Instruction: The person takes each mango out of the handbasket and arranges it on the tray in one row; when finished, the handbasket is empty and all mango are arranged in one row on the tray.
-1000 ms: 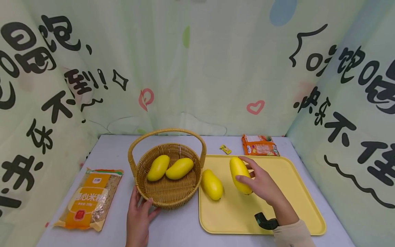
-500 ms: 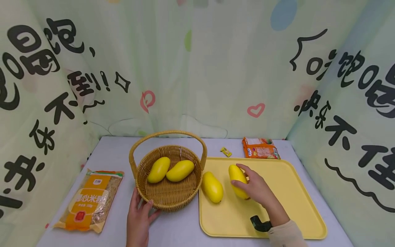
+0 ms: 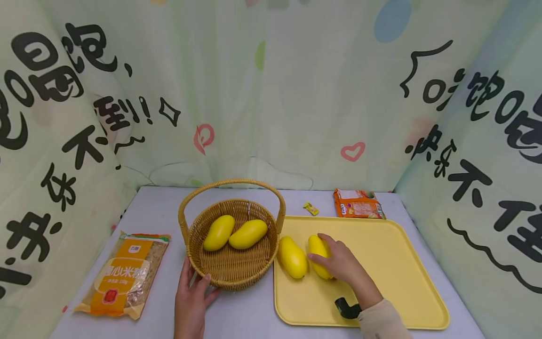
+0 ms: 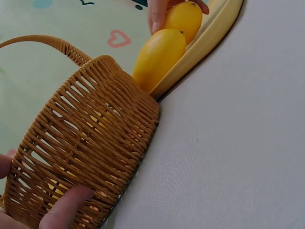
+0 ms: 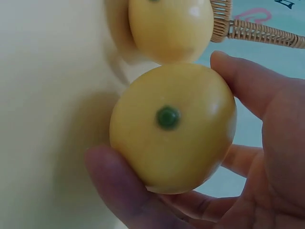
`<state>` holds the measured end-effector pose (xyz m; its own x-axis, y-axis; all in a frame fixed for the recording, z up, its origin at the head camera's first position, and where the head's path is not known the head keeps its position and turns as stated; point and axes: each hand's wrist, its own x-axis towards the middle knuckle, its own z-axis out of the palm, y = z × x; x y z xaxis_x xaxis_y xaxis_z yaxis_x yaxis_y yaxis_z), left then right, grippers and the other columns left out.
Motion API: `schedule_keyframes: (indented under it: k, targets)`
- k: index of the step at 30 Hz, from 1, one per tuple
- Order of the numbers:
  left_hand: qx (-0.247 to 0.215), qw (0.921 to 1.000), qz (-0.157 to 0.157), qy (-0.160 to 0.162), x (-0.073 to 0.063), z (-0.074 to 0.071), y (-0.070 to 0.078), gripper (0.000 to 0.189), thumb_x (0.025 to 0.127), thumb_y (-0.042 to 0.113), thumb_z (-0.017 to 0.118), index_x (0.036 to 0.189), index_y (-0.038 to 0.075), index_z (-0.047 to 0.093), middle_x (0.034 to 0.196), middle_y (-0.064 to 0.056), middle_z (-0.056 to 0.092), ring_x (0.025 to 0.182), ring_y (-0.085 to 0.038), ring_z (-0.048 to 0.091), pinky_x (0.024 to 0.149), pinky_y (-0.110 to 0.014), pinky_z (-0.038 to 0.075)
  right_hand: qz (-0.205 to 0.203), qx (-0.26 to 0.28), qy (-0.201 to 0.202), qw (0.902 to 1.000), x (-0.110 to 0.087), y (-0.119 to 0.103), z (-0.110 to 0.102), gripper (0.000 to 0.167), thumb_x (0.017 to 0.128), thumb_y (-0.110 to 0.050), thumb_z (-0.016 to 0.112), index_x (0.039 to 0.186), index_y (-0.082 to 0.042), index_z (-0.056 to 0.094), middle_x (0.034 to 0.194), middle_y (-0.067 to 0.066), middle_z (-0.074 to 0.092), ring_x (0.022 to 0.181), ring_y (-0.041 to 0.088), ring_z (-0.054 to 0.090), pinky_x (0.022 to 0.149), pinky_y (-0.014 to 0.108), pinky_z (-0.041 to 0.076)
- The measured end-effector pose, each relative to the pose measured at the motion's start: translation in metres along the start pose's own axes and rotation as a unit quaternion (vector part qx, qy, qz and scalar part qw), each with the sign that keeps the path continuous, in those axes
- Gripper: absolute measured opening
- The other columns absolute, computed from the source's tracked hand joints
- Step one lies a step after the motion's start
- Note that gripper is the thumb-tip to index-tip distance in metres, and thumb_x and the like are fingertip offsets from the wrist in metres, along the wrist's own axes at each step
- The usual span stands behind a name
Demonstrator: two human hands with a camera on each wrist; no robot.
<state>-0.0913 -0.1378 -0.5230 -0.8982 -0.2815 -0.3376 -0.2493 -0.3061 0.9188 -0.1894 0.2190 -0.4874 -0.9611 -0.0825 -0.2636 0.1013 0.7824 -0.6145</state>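
My right hand (image 3: 338, 261) grips a yellow mango (image 3: 318, 254) low over the yellow tray (image 3: 381, 282). In the right wrist view, fingers and thumb go round this mango (image 5: 190, 148), its green stem dot facing the camera. Close beside it on the tray's left side lies another mango (image 3: 292, 256). Two more mangoes, a left one (image 3: 219, 233) and a right one (image 3: 248, 234), lie inside the wicker basket (image 3: 235, 285). My left hand (image 3: 190, 301) touches the basket's near-left side with spread fingers. In the left wrist view, a fingertip (image 4: 76, 195) rests against the woven wall (image 4: 95, 138).
An orange-labelled bag of grain-like food (image 3: 123, 275) lies left of the basket. Behind the tray are an orange snack packet (image 3: 359, 205) and a small yellow wrapped candy (image 3: 311, 208). The basket's tall handle (image 3: 230, 182) arches up. Printed curtains (image 3: 275, 94) enclose the table.
My right hand has carried its mango left and down, from over the middle of the tray to beside the other mango. The left hand and basket stay put.
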Motion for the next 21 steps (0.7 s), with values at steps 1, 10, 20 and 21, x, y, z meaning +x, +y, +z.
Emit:
schedule_keyframes:
  k: [1, 10, 20, 21]
  targets:
    - [0.001, 1.0, 0.0, 0.001, 0.0, 0.0, 0.0, 0.086, 0.111, 0.014, 0.052, 0.171, 0.039, -0.004, 0.18, -0.009, 0.0, 0.155, -0.04, 0.035, 0.101, -0.054, 0.06, 0.001, -0.001, -0.001, 1.0, 0.0, 0.0, 0.001, 0.085, 0.094, -0.051, 0.076, 0.162, -0.013, 0.041, 0.133, 0.028, 0.053, 0.072, 0.024, 0.058, 0.055, 0.032, 0.056]
    - [0.0, 1.0, 0.005, 0.0, -0.002, 0.0, 0.001, 0.085, 0.111, 0.014, 0.052, 0.171, 0.038, -0.004, 0.18, -0.007, 0.001, 0.156, -0.04, 0.034, 0.102, -0.054, 0.059, -0.013, -0.018, 0.002, 0.9998, -0.004, -0.004, 0.004, 0.085, 0.096, -0.052, 0.074, 0.162, -0.01, 0.041, 0.13, 0.03, 0.054, 0.062, 0.023, 0.058, 0.052, 0.033, 0.054]
    - [0.002, 1.0, 0.003, 0.001, -0.002, 0.0, 0.001, 0.085, 0.111, 0.013, 0.052, 0.171, 0.038, -0.003, 0.18, -0.006, 0.002, 0.156, -0.039, 0.034, 0.102, -0.053, 0.06, 0.011, -0.012, -0.015, 0.9998, -0.015, -0.006, -0.008, 0.09, 0.095, -0.057, 0.073, 0.164, -0.013, 0.037, 0.141, 0.032, 0.051, 0.057, 0.026, 0.06, 0.052, 0.034, 0.056]
    - [0.001, 1.0, 0.003, 0.001, -0.002, 0.0, 0.001, 0.085, 0.111, 0.013, 0.052, 0.171, 0.038, -0.002, 0.18, -0.006, 0.003, 0.156, -0.039, 0.035, 0.102, -0.053, 0.06, 0.01, -0.013, -0.015, 0.9998, -0.017, -0.007, -0.01, 0.09, 0.095, -0.058, 0.072, 0.164, -0.013, 0.036, 0.143, 0.033, 0.051, 0.058, 0.025, 0.06, 0.053, 0.034, 0.057]
